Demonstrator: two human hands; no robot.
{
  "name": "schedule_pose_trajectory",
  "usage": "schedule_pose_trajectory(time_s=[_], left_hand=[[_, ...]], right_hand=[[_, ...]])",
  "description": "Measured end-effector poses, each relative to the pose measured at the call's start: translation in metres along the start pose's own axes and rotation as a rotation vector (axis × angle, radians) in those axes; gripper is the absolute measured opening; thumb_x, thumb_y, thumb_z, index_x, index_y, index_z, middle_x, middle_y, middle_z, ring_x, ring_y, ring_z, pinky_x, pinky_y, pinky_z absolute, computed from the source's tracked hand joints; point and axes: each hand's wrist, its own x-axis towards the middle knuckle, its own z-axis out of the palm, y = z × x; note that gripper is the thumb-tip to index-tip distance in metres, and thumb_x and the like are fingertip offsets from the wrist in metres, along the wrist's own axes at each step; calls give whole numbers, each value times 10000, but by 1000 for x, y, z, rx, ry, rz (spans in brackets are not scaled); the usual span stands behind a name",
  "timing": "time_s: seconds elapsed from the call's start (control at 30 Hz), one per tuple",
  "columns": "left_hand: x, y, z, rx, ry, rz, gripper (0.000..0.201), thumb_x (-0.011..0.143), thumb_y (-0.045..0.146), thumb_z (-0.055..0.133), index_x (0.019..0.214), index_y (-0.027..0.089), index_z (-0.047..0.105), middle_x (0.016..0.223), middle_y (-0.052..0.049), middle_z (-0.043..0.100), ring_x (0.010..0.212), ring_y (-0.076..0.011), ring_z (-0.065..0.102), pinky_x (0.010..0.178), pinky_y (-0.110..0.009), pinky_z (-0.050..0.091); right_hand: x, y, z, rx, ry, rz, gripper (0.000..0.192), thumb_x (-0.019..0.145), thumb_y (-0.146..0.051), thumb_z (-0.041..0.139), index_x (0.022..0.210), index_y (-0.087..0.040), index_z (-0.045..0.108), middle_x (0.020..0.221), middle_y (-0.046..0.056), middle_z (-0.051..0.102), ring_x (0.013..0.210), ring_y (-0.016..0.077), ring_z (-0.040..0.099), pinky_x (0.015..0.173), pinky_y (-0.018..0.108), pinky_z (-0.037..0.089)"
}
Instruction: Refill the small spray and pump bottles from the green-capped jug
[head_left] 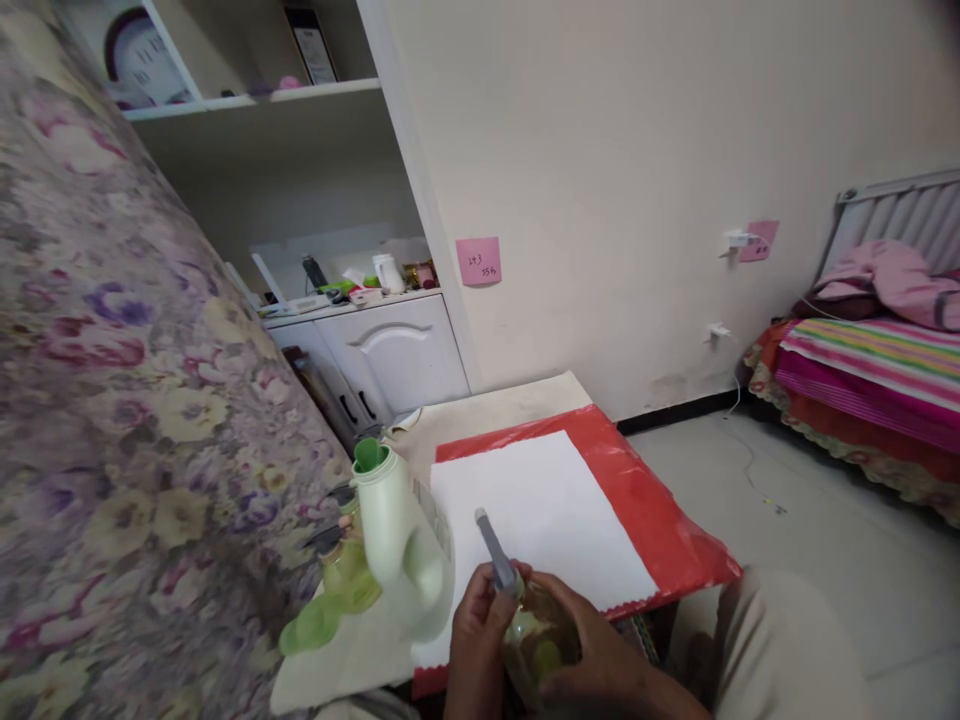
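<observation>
Small clear bottle [534, 640], holding yellowish-green contents, at the lower centre of the view, just over the near edge of the tabletop [510, 405]; a grey nozzle [493, 548] rises from its neck, tilted up and to the left. Left hand [476, 640] wraps the neck and left side of the bottle, its grip closed on it; right hand [600, 655] cups the bottle's right side and base, its grip likewise closed on it. Just left of the hands, a pale green jug [401, 560] with an open green spout stands upright on the tabletop; a light green cap [311, 628] lies beside its base; smaller bottles behind it, partly hidden. White sheet [540, 520] lies over a red plastic cover [660, 520] on the tabletop. Floral cloth [112, 400] fills the left; white cabinet [390, 350] and pink note [478, 261] behind; bed [870, 380] with striped blanket at far right.
</observation>
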Motion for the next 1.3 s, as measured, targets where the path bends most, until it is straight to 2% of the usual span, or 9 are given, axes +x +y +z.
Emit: schedule_pose_trajectory(time_s=[0.13, 0.27, 0.37, 0.5, 0.7, 0.87, 1.0, 1.17, 1.3], left_hand=[[-4, 5, 8, 37, 115, 5, 359, 614, 368, 799, 906, 194, 684, 948, -66, 738, 907, -258, 673, 815, -350, 510], [-14, 17, 8, 50, 26, -48, 478, 666, 477, 730, 1040, 183, 693, 1109, -132, 707, 1013, -320, 644, 859, -417, 498], [-14, 16, 3, -12, 18, -65, 518, 672, 514, 714, 1052, 161, 700, 1100, -159, 711, 1077, -340, 616, 916, -443, 463], [-6, 4, 1, -45, 42, -89, 495, 639, 483, 758, 1017, 169, 696, 1008, -135, 742, 962, -319, 671, 846, -429, 501], [-2, -9, 8, 18, 187, -70, 373, 658, 400, 768, 946, 175, 698, 976, -81, 742, 908, -255, 679, 761, -332, 529], [-2, -3, 11, -56, 157, -79, 357, 637, 412, 776, 895, 177, 698, 885, -52, 737, 747, -203, 674, 690, -320, 538], [-1, 5, 14, -108, 161, -38, 328, 657, 411, 762, 875, 181, 680, 862, -44, 729, 778, -207, 678, 717, -322, 533], [3, 12, 13, 118, 252, -8, 311, 700, 427, 721, 877, 174, 685, 832, -36, 716, 855, -222, 656, 810, -340, 511], [8, 19, 11, 266, 273, 172, 272, 732, 431, 685, 850, 185, 692, 814, -24, 715, 902, -226, 638, 897, -334, 452]], right_hand=[[-2, 3, 0, -60, 40, 41, 988, 498, -344, 876, 1370, -267, 418, 1432, 105, 453, 1336, 334, 373, 1105, 470, 275], [-1, -1, 4, 58, -19, 13, 940, 530, -357, 863, 1358, -271, 428, 1408, 95, 483, 1334, 331, 378, 1099, 464, 285], [0, 2, 5, 104, -33, -9, 980, 521, -382, 871, 1375, -241, 410, 1401, 107, 484, 1328, 328, 387, 1107, 457, 271], [-2, 11, -1, 80, -5, 27, 1037, 495, -416, 879, 1391, -233, 391, 1442, 117, 436, 1371, 330, 315, 1123, 452, 244], [-7, 9, -7, -17, 10, 10, 936, 543, -332, 869, 1362, -253, 423, 1439, 112, 444, 1333, 310, 384, 1104, 443, 280], [-5, 6, -2, 81, -20, -1, 928, 547, -375, 858, 1358, -260, 421, 1403, 105, 476, 1295, 309, 432, 1074, 435, 323], [-5, 7, -5, 24, -13, 15, 914, 537, -376, 857, 1341, -265, 435, 1376, 95, 500, 1294, 314, 425, 1073, 430, 319], [-8, 11, -13, -146, 23, -1, 890, 552, -383, 836, 1337, -265, 433, 1334, 78, 502, 1255, 307, 448, 1057, 408, 332], [-9, 19, -19, -256, 52, 9, 898, 547, -406, 826, 1339, -266, 427, 1315, 79, 471, 1232, 298, 452, 1045, 414, 343]])
